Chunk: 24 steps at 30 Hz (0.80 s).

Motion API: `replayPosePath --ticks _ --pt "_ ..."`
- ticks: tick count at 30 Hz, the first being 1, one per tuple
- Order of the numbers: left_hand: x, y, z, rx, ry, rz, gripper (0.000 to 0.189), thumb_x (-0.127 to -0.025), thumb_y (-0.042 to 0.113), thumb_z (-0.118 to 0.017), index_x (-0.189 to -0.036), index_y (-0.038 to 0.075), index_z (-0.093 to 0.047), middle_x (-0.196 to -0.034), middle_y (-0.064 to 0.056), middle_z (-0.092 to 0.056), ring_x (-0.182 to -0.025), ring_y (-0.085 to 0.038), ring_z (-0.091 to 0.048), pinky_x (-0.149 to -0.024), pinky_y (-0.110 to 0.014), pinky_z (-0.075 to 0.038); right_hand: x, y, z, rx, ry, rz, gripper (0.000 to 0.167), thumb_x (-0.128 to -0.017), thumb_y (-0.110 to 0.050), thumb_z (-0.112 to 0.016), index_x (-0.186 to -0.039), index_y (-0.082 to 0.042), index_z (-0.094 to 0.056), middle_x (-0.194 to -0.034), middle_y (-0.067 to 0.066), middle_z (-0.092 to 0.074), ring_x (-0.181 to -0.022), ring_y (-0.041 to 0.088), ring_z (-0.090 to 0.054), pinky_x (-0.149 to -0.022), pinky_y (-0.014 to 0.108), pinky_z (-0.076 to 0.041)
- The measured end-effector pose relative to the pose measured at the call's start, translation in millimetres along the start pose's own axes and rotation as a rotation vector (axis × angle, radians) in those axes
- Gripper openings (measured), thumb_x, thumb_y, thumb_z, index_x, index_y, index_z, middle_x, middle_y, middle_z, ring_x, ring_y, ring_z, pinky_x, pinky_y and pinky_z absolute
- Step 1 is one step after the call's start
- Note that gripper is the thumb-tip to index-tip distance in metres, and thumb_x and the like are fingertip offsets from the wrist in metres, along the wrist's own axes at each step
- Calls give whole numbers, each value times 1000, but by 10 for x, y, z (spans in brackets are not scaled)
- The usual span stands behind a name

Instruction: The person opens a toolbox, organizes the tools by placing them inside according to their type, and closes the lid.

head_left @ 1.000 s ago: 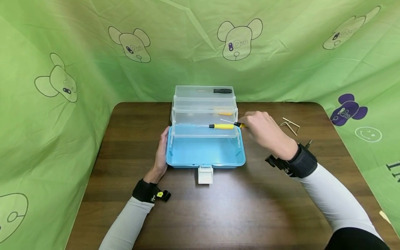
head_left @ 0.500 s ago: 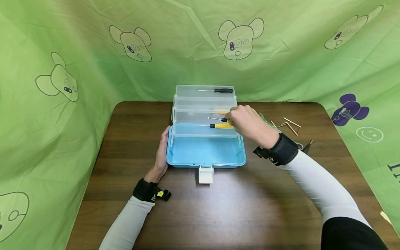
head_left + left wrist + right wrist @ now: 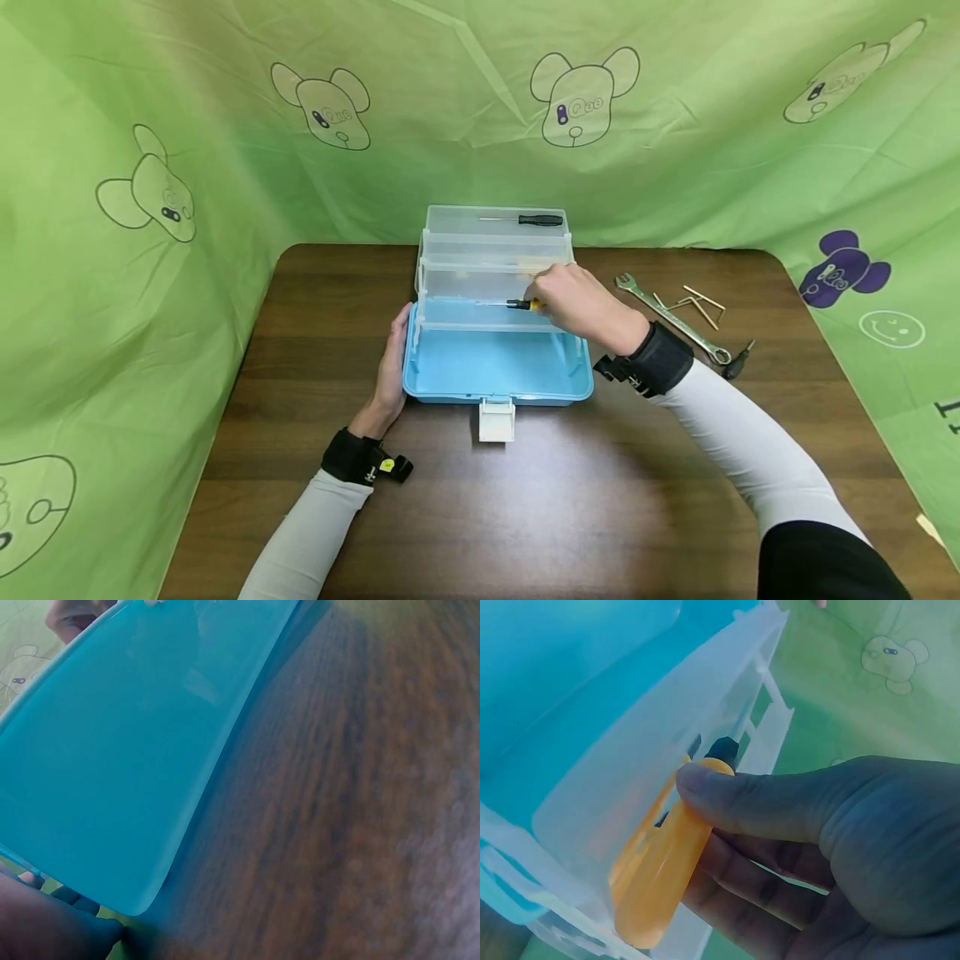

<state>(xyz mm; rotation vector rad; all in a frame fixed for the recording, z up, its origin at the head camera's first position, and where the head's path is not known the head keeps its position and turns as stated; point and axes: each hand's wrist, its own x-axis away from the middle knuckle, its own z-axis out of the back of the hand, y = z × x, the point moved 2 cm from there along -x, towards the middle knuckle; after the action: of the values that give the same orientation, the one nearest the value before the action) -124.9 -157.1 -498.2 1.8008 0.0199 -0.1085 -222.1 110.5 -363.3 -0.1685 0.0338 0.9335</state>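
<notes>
A light blue toolbox [image 3: 498, 367] stands opened on the table, its stepped translucent trays [image 3: 480, 283] raised at the back. My left hand [image 3: 388, 367] rests against the box's left side, fingers extended along the wall. Over the lowest tray, my right hand [image 3: 581, 307] pinches a yellow-handled screwdriver [image 3: 664, 885] between thumb and fingers, its black collar showing past the thumb in the right wrist view. Another yellow shape shows behind that handle, against the tray wall. A black screwdriver [image 3: 540, 220] lies in the top tray. My right hand hides part of the trays.
Right of the box lie a combination wrench [image 3: 670, 318], several gold-coloured hex keys [image 3: 701, 307] and a small black-handled tool [image 3: 738, 363]. A white latch [image 3: 497, 421] hangs from the box's front. Printed green cloth [image 3: 450, 125] walls the table's back and sides.
My right hand has moved left and then down with the yellow screwdriver, into the lowest tray. The wrench has come into view behind the wrist. My left hand has stayed against the box.
</notes>
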Motion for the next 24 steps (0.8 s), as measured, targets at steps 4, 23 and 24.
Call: replayPosePath --ticks 4,23,24 --pt "-1 -13 0 -5 3 2 68 -116 42 -12 -168 -1 -7 -177 -17 -8 -163 -27 -5 -131 -49 -3 -6 -9 -27 -14 -22 6 20 -86 14 -75 -83 -6 -77 -76 5 -69 -64 16 -49 -57 34 -44" --pt "-4 -14 -10 -4 9 -1 67 -116 41 -12 -168 -2 -7 -177 -18 -8 -164 -28 -5 -131 -49 -3 -75 26 -176 -49 -40 2 9 -89 3 -81 -88 -6 -81 -84 7 -76 -65 15 -57 -59 35 -48" --pt "-5 -15 -8 -5 10 0 67 -116 42 -12 -168 -1 -7 -177 -18 -8 -164 -28 -5 -131 -49 -3 -77 29 -179 -50 -36 -1 8 -89 3 -81 -90 -5 -82 -86 8 -77 -67 16 -60 -60 35 -50"
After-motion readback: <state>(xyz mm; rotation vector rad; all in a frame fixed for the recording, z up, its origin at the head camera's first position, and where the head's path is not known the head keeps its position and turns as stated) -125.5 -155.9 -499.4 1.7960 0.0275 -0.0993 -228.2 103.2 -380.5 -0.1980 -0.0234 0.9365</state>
